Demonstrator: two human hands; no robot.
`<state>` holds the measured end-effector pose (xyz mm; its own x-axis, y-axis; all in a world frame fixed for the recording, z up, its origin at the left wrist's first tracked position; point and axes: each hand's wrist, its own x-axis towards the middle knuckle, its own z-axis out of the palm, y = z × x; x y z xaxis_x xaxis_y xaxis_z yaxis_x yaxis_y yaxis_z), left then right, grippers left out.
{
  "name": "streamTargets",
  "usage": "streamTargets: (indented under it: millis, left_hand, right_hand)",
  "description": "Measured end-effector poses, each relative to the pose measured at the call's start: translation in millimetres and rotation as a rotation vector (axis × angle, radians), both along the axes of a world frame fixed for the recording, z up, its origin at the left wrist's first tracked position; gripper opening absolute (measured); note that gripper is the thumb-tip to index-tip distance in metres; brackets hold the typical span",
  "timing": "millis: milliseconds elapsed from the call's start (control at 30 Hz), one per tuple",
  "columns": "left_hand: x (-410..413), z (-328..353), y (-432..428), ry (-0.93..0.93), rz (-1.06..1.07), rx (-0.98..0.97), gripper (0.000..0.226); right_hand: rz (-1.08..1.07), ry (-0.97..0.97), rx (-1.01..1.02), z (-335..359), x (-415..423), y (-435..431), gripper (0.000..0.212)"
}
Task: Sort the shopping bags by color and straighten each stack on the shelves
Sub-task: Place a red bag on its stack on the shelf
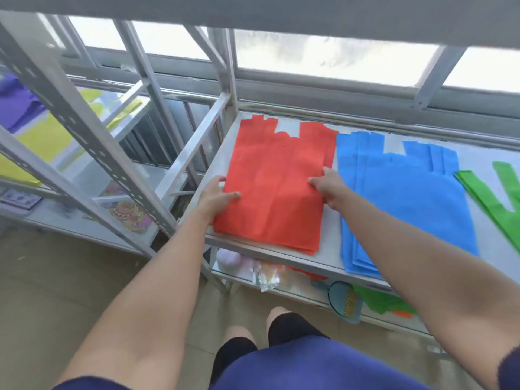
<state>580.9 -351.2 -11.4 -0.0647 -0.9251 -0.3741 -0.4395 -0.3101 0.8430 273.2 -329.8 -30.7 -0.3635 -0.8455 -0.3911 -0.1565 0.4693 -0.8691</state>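
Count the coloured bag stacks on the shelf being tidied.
3. Red fabric bag stack at the left; blue fabric bag stack in the middle; green fabric bags at the right, cut off by the frame, so more may be hidden.

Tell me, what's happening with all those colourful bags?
A person is tidying shopping bags on a metal shelf. Both hands are on the red stack. The left hand holds its left edge with the thumb on top, and the right hand rests on its right edge. A blue stack lies just to the right, with green bags beyond it. Yellow bags and purple bags sit on another rack to the left.
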Motion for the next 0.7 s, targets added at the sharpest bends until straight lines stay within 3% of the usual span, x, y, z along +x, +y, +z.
streamTargets:
  millis: [100,233,533,700]
  left_hand:
    - [3.5,-1.9,4.4,0.047,-0.009,-0.036,0.063]
    - [9.3,-6.3,8.9,-0.032,-0.028,-0.13,0.063]
    - [3.3,2.9,16.4,-0.187,-0.023,-0.159,0.074]
    - [13.0,9.2,22.3,-0.181,0.116,-0.172,0.071]
  right_hand:
    - [0.04,0.141,-0.084,6.9,2.3,-0.9,0.036]
    - [0.042,0.219,-0.164,29.7,12.4,0.2,0.042]
    - [0.097,0.293,-0.004,35.7,7.4,15.8,0.067]
    - [0.133,0.393,-0.033,61.4,7.8,41.2,0.065]
